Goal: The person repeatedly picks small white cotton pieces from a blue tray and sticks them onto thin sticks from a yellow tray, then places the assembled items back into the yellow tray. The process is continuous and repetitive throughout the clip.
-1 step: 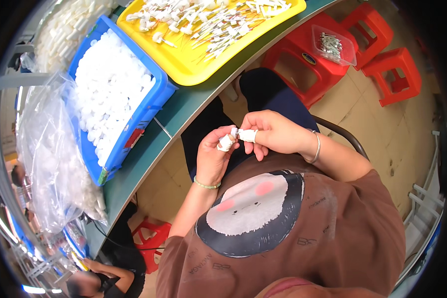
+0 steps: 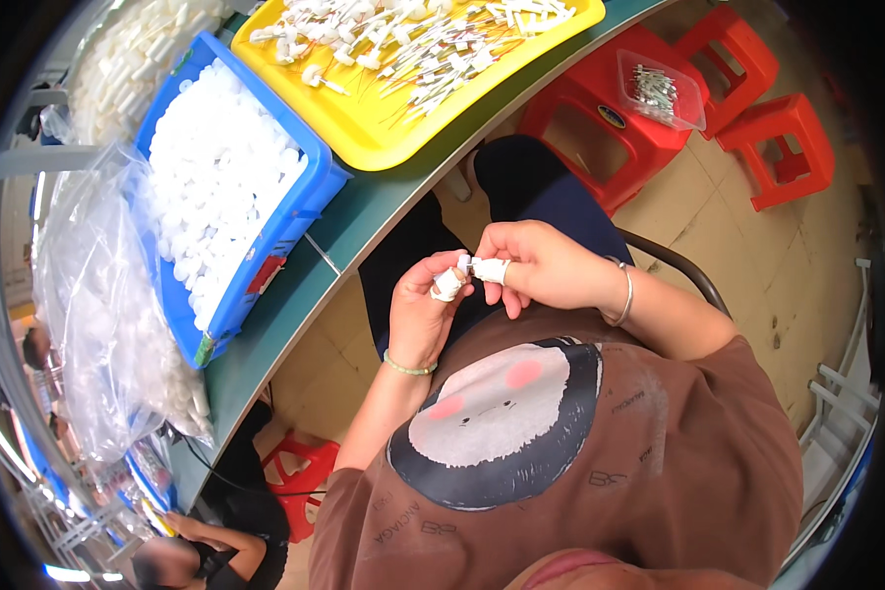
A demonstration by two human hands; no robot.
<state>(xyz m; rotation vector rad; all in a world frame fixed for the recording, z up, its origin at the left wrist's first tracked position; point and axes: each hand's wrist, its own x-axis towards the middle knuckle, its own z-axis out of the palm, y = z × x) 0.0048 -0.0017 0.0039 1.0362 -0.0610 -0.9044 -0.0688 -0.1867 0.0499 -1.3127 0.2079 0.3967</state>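
Note:
Above my lap my two hands meet, fingertips close together. My left hand (image 2: 421, 313) is closed, pinching a small white plastic cap (image 2: 463, 263) between thumb and fingers. From the other side, my right hand (image 2: 546, 264) is also closed in a pinch, at a thin metallic bit beside the cap; most of that piece is hidden by the fingers. White tape wraps a digit on each hand. Past my hands, the green table (image 2: 326, 241) carries a blue bin (image 2: 317, 172) full of small white plastic pieces and a yellow tray (image 2: 364, 138) of white parts with thin wires.
Clear plastic bags (image 2: 88, 295) lie left of the blue bin. At the upper right, a clear box (image 2: 693, 113) of small metal parts sits on a red stool (image 2: 600, 108), with more red stools (image 2: 792, 147) nearby. Another person (image 2: 231, 551) sits at the lower left.

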